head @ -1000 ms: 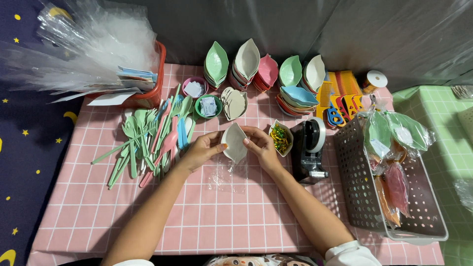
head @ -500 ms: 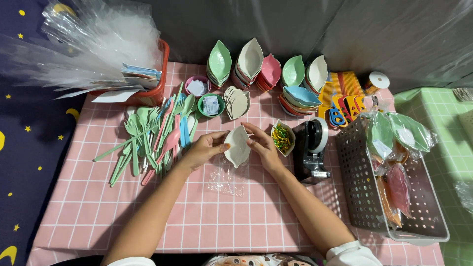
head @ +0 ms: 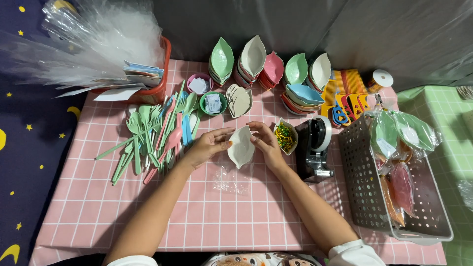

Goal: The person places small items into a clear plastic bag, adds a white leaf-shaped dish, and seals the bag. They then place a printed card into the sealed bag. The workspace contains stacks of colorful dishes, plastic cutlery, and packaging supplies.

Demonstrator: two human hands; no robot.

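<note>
A pile of pastel spoons (head: 157, 133) is seen left of the white leaf-shaped dish (head: 241, 146). The dish is held between 2 hands — left hand (head: 206, 146) and right hand (head: 266, 143), fingers closed on its edges — above a clear bag (head: 230, 180). A tape dispenser (head: 315, 150) stands right of it.

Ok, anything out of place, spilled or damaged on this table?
Nothing looks damaged or spilled. The only untidy spot is the pile of plastic spoons and forks, strewn at mixed angles left of the hands. The left hand and right hand hold a white leaf-shaped dish above a small clear bag.
</note>
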